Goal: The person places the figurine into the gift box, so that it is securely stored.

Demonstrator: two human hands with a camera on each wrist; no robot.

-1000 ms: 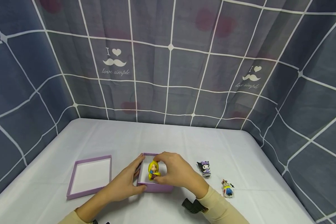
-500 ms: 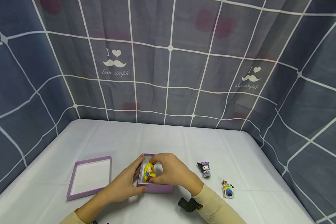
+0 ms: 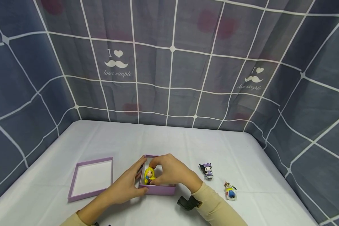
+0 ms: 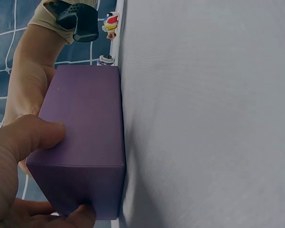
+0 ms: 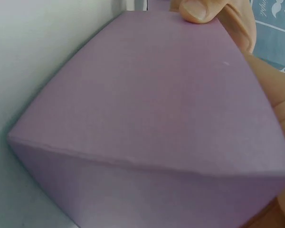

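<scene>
In the head view an open purple box [image 3: 161, 190] with a white inside stands on the table. My left hand [image 3: 125, 185] grips its left end, thumb on the front wall and fingers along the side; the left wrist view shows the thumb pressed to the box [image 4: 80, 114]. Inside the box, at its left, is a small figurine [image 3: 148, 175] with long yellow hair. My right hand [image 3: 172, 171] reaches over the front wall and pinches it between thumb and fingers. The right wrist view is mostly filled by the box [image 5: 147, 95], which hides the figurine.
A purple-rimmed lid [image 3: 92, 177] lies inside up to the left. To the right are a black-and-purple figurine [image 3: 207, 171] and, nearer, a colourful figurine [image 3: 230, 191]. Checked curtain [image 3: 152, 69] surrounds the white-covered table [image 3: 175, 141] at the back and sides.
My right hand has moved the yellow-haired figurine left and slightly lower within the box. My left hand has kept its hold on the box.
</scene>
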